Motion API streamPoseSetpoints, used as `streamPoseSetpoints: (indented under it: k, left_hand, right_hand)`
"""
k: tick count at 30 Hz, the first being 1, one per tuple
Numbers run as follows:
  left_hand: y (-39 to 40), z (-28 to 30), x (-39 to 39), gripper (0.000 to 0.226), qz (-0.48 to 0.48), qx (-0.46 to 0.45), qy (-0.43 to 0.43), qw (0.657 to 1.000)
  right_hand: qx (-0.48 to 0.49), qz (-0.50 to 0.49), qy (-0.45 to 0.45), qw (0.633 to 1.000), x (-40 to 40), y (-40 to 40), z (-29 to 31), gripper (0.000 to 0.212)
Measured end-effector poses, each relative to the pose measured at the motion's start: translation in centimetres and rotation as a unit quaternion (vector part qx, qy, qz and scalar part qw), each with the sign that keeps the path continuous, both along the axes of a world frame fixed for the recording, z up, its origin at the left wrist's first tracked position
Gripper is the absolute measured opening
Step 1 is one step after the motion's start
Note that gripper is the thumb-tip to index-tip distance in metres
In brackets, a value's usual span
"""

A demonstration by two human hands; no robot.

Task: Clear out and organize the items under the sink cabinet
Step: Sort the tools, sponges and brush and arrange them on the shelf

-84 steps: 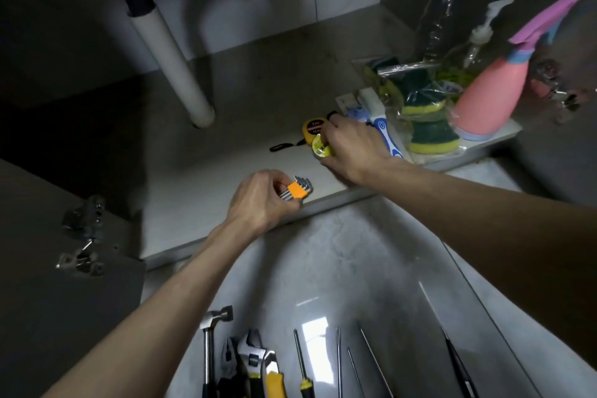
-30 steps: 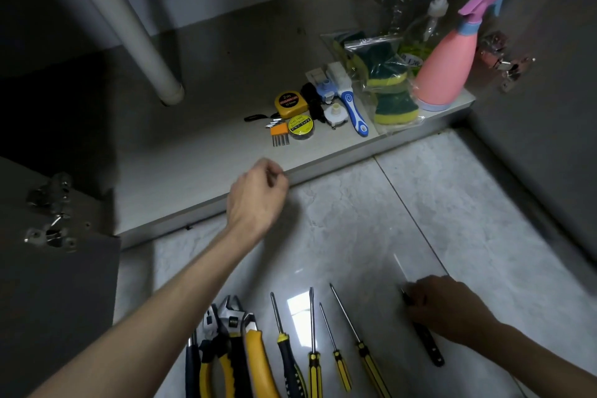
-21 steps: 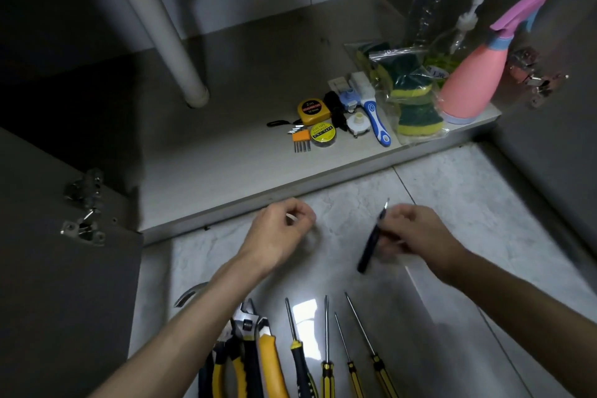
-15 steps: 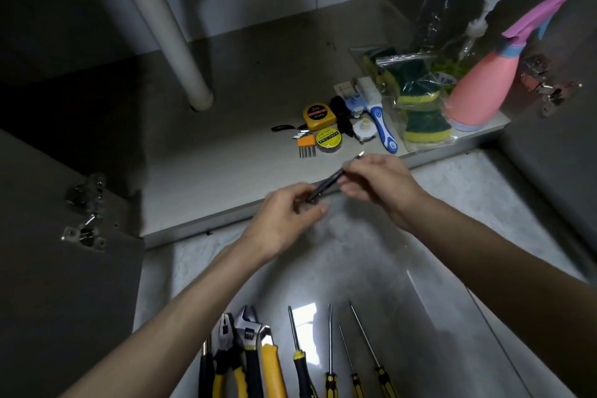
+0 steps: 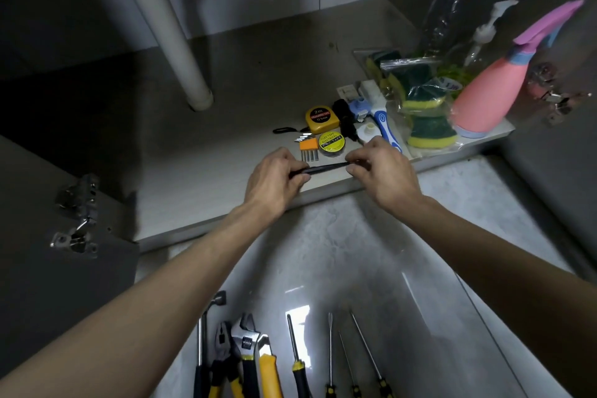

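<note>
A slim black tool [image 5: 326, 168] lies level between both hands, just above the front edge of the cabinet floor [image 5: 200, 171]. My left hand [image 5: 274, 181] pinches its left end and my right hand [image 5: 384, 171] pinches its right end. Right behind them on the cabinet floor lie an orange hex key set [image 5: 308, 147], a yellow roll of tape [image 5: 331, 142], a yellow tape measure [image 5: 321, 119] and a blue-and-white brush [image 5: 382, 119].
Bagged sponges [image 5: 423, 107], a pink spray bottle [image 5: 491, 97], a pump bottle [image 5: 481, 39] and a clear bottle [image 5: 445, 13] fill the cabinet's right corner. A white drain pipe [image 5: 174, 42] stands at the left. Pliers, a wrench [image 5: 245, 342] and screwdrivers [image 5: 329, 355] lie on the floor tiles.
My hands let go of the hex keys and tape. My right hand picked the black tool off the tiles, brought it to my left hand, and both carried it up to the cabinet edge.
</note>
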State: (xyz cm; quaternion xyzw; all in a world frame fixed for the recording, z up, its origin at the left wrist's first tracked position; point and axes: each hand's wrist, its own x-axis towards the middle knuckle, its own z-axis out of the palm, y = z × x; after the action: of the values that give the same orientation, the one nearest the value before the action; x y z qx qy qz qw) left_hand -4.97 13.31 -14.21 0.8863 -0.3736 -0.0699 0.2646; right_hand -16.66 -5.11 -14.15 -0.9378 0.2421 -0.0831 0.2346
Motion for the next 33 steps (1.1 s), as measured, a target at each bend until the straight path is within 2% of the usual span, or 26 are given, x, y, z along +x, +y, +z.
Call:
streamPoseSetpoints:
  k: [2, 7, 11, 14, 16, 18, 20, 23, 26, 28, 31, 33]
  left_hand:
    - [0.2, 0.0, 0.0, 0.026, -0.001, -0.018, 0.004, 1.0]
    - [1.1, 0.1, 0.2, 0.014, 0.014, -0.055, 0.018, 0.998]
    - [1.0, 0.1, -0.1, 0.012, 0.028, -0.069, 0.027, 0.997]
    - [0.7, 0.0, -0.3, 0.014, 0.032, -0.071, 0.03, 0.996]
    - [0.7, 0.2, -0.5, 0.021, 0.034, -0.071, 0.036, 0.996]
    - [1.4, 0.7, -1.2, 0.039, 0.045, -0.085, 0.041, 0.995]
    - [3.0, 1.2, -2.9, 0.049, 0.088, -0.126, 0.039, 0.987]
    - [6.5, 0.9, -7.3, 0.048, 0.133, -0.166, 0.059, 0.975]
    - [9.9, -1.0, -12.5, 0.045, 0.145, -0.144, 0.122, 0.971]
    - [12.6, -2.6, -15.7, 0.042, 0.177, -0.133, 0.16, 0.962]
    - [18.0, -4.8, -19.2, 0.032, 0.204, -0.058, 0.132, 0.968]
    - [21.9, -5.6, -20.6, 0.03, 0.213, -0.012, 0.105, 0.971]
  right_hand:
    - [-0.025, -0.005, -0.01, 1.0, 0.2, 0.1, 0.1, 0.014]
    - [-0.064, -0.003, 0.0, 0.998, 0.5, 0.1, 0.5, 0.015]
    - [-0.062, -0.005, -0.005, 0.998, 0.3, 0.2, 0.3, 0.016]
    - [-0.035, -0.023, -0.026, 0.999, -0.2, 0.1, 0.0, 0.026]
    - [-0.009, -0.035, -0.06, 0.998, -1.1, 0.2, 0.0, 0.029]
    - [0.027, -0.047, -0.095, 0.994, -3.0, 1.0, -0.2, 0.022]
    - [0.103, -0.066, -0.102, 0.987, -5.7, 2.6, -0.5, 0.018]
    - [0.196, -0.059, -0.019, 0.979, -10.5, 5.8, -1.9, 0.032]
    - [0.222, -0.019, 0.089, 0.971, -14.3, 8.3, -3.8, 0.021]
    - [0.235, 0.007, 0.11, 0.966, -15.9, 9.8, -5.0, 0.017]
    - [0.245, 0.07, 0.14, 0.957, -16.0, 12.5, -5.9, 0.03]
    - [0.251, 0.096, 0.142, 0.953, -15.2, 14.8, -6.2, 0.028]
